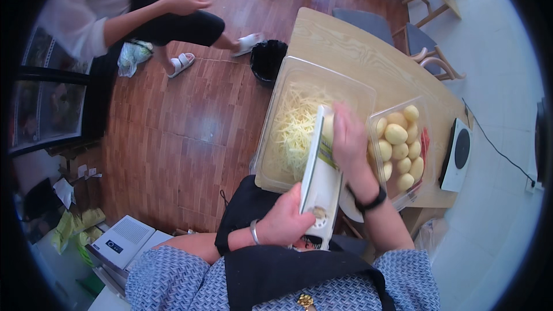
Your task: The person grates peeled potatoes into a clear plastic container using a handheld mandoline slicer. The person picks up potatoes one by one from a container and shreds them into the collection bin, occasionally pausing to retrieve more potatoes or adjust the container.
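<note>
A white mandoline slicer (322, 185) slants over a clear plastic tub (270, 155), its upper end above a heap of pale potato shreds (293, 125). My left hand (287, 220) grips the slicer's lower end, near its open frame. On the upper part, my right hand (349, 140) presses a pale peeled potato (328, 125) flat against the slicer; the fingers are blurred and hide most of it. Just right of that hand, a second clear tub (425, 114) holds several whole peeled potatoes (396, 134). Something red shows along its right side.
Both tubs sit on a wooden table (341, 45). A portable cooktop (457, 155) stands at its right edge, a black cord (497, 143) near it. A lined black bin (268, 62) is beyond the left edge. Another person (142, 17) is at upper left. Chairs (421, 47) stand behind.
</note>
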The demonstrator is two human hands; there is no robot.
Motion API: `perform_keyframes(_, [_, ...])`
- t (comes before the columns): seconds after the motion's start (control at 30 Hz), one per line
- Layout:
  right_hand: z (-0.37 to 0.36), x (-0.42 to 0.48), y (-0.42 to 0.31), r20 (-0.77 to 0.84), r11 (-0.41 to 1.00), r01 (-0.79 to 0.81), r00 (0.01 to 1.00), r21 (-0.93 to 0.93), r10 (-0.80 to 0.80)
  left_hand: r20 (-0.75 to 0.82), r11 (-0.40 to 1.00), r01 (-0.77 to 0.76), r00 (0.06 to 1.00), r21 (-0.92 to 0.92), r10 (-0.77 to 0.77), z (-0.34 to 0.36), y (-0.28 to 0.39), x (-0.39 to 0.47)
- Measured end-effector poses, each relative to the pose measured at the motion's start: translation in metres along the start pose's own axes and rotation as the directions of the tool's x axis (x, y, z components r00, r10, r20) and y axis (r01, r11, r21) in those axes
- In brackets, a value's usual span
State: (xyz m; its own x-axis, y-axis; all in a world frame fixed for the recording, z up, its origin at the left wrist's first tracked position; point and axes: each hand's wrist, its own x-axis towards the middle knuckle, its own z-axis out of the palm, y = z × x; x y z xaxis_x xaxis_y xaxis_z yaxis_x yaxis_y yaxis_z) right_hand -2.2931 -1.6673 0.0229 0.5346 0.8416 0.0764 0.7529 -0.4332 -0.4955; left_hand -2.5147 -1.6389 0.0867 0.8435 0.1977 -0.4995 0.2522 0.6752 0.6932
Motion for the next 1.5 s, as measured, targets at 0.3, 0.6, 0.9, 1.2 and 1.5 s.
perform_keyframes(0.3, [-0.024,-0.029,-0.045,-0.043,0.969,0.185,0.983,0.167,-0.18,-0.042,0.988,-0.032,0.998,0.15,0.039,-0.008,0.008,0.004])
perform_keyframes(0.6, [-0.019,-0.039,-0.051,0.004,0.974,0.115,0.993,0.193,-0.118,-0.118,0.995,-0.081,0.989,0.062,0.087,-0.004,0.003,0.008])
perform_keyframes(0.9, [-0.012,-0.03,-0.03,0.018,0.986,0.083,0.996,0.147,-0.086,-0.107,0.997,-0.037,0.994,-0.064,0.03,0.0,-0.007,0.01])
perform_keyframes(1.2, [0.005,0.031,0.003,0.101,0.946,-0.156,0.986,0.283,0.133,-0.062,0.993,-0.063,0.996,0.098,0.069,-0.004,-0.006,0.008])
perform_keyframes(1.5, [0.018,0.027,0.006,0.011,0.971,-0.06,0.998,0.232,0.059,-0.027,0.998,0.024,0.999,0.05,-0.022,-0.006,0.009,0.013])
